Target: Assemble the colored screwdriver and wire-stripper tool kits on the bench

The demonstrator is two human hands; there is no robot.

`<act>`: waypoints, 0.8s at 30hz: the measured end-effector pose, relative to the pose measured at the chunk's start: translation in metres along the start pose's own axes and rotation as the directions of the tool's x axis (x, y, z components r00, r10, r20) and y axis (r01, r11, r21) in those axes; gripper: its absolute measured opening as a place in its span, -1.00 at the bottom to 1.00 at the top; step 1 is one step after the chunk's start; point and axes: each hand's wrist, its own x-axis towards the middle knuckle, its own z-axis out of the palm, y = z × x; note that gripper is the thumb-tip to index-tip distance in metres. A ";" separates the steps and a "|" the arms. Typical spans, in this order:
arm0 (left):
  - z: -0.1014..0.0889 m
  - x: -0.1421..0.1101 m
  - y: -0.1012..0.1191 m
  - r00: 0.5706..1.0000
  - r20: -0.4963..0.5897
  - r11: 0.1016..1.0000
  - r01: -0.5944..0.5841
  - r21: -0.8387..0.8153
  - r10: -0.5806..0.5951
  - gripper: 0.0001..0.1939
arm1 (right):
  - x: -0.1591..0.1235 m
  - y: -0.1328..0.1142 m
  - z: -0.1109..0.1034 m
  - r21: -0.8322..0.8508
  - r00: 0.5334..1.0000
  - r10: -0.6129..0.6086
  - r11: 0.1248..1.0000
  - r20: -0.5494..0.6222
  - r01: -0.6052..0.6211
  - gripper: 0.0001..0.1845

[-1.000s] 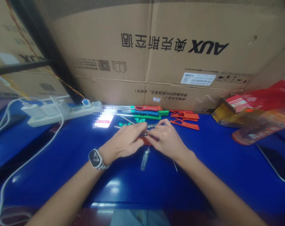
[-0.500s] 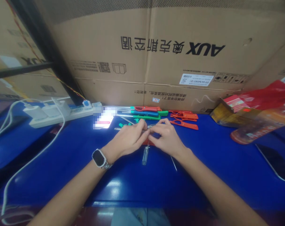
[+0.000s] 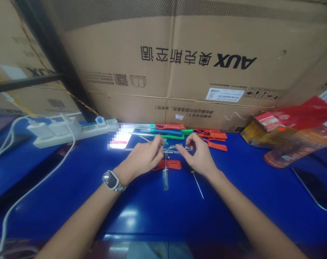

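My left hand (image 3: 145, 156), with a watch at the wrist, has its fingers curled around the inner parts of a long-necked gas lighter; the exact grip is partly hidden. Thin wires and a small ignition piece (image 3: 176, 146) lie between the hands. Below them, a clear fuel tank (image 3: 165, 180) hangs on a thin tube. My right hand (image 3: 199, 154) has thumb and forefinger apart beside the wires, with the thumb tip close to the ignition piece. An orange-red casing half (image 3: 171, 164) lies beneath. Nearer me is a thin metal rod (image 3: 198, 185) with a yellow end.
Several lighters with red, blue and green handles (image 3: 168, 131) lie behind my hands, beside orange casing halves (image 3: 217, 145). A lit phone (image 3: 120, 138) and a power strip (image 3: 58, 138) are left. A bottle (image 3: 295, 151) and a dark device (image 3: 314, 183) lie right. Cardboard (image 3: 192, 82) stands behind.
My hands have moved apart, the right one shifting right and opening its pinch. More of the wires, the casing half and the rod's yellow end now show.
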 end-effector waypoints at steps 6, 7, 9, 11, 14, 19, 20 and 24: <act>-0.003 -0.002 -0.007 0.999 -0.023 0.998 0.024 -0.062 -0.025 -0.83 | -0.015 -0.014 0.007 -0.175 0.992 -0.115 0.977 0.058 0.124 -0.51; -0.004 -0.002 -0.009 0.999 -0.032 0.997 0.024 -0.079 -0.027 -0.83 | -0.020 -0.018 0.009 -0.204 0.986 -0.133 0.967 0.097 0.150 -0.50; -0.005 -0.002 -0.011 0.999 -0.045 0.992 0.025 -0.120 -0.031 -0.83 | -0.028 -0.025 0.014 -0.259 0.972 -0.154 0.945 0.179 0.197 -0.50; -0.006 -0.002 -0.013 0.998 -0.051 0.985 0.025 -0.171 -0.034 -0.83 | -0.034 -0.031 0.020 -0.317 0.957 -0.141 0.922 0.252 0.220 -0.52; -0.008 -0.002 -0.014 0.997 -0.062 0.970 0.028 -0.241 -0.044 -0.82 | -0.036 -0.034 0.027 -0.376 0.941 -0.079 0.903 0.329 0.207 -0.63; -0.010 -0.003 -0.015 0.998 -0.043 0.942 0.032 -0.335 -0.049 -0.87 | -0.030 -0.032 0.029 -0.315 0.943 -0.015 0.941 0.333 0.126 -0.93; -0.011 -0.003 -0.016 0.998 -0.040 0.934 0.028 -0.357 -0.045 -0.89 | -0.030 -0.031 0.027 -0.309 0.947 -0.010 0.944 0.320 0.114 -0.94; -0.015 -0.003 -0.018 0.998 -0.025 0.907 0.036 -0.421 -0.051 -0.94 | -0.028 -0.026 0.022 -0.362 0.950 -0.019 0.922 0.310 0.137 -0.82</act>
